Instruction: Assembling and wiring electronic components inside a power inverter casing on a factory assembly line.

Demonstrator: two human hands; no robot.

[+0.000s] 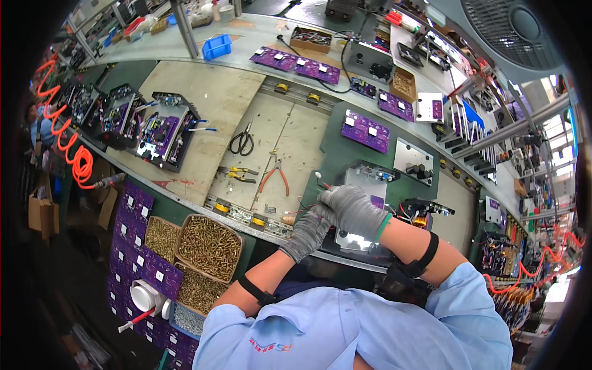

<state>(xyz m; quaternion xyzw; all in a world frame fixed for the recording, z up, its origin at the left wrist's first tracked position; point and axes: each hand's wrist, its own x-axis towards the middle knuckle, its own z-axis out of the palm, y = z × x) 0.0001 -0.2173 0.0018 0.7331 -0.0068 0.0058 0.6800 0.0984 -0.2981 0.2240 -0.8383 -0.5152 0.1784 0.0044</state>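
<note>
Both my hands wear grey knit gloves and meet over the near edge of the green work mat (327,148). My left hand (306,235) is closed, its fingertips pressed against the right hand's. My right hand (354,211) is closed too, with fingers curled down. A thin wire with a small white end (318,175) sticks up beside the right fingers; what lies between the fingers is hidden. Under and beside the hands sits an open metal chassis (364,179), partly covered by the right hand. A circuit assembly with a copper coil (420,219) lies right of it.
Left of my hands lie red-handled pliers (275,177), yellow-handled pliers (239,174) and black scissors (242,142). Boxes of brass screws (209,246) stand at the near left, by purple circuit boards (129,234). A partly assembled unit (165,132) sits farther left. A fan (512,31) overhangs the far right.
</note>
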